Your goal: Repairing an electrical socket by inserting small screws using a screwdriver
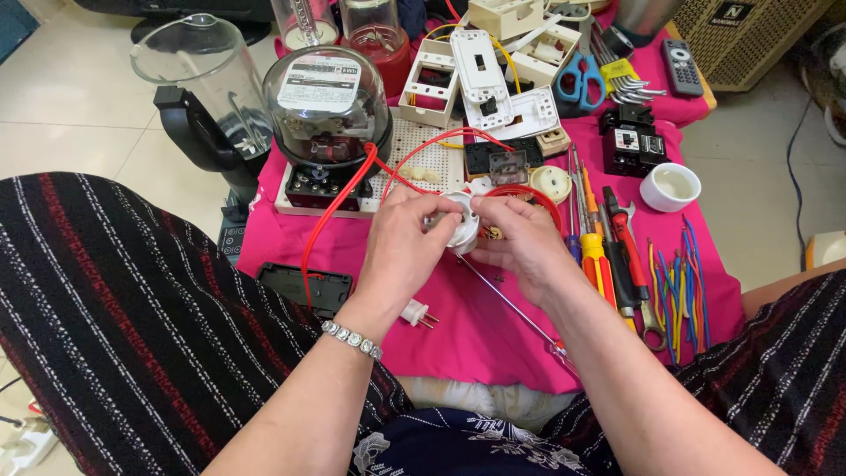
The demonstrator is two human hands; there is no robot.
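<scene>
My left hand (401, 251) and my right hand (522, 242) meet over a pink cloth (480, 330) and both grip a small round white lamp socket (462, 222). Two red wires (330, 211) run from the socket back toward a glass-domed electric meter (328, 106) on a white perforated board (423, 154). A bracelet sits on my left wrist. My fingers hide most of the socket's front.
Screwdrivers and pliers (608, 251) lie right of my hands, beside coloured wire pieces (674, 286). A white plug (416, 313), a black box (304, 286), a small white cup (670, 187), switch plates (480, 75), scissors (577, 81) and a black breaker (633, 141) surround them. Blender jars (198, 79) stand on the left.
</scene>
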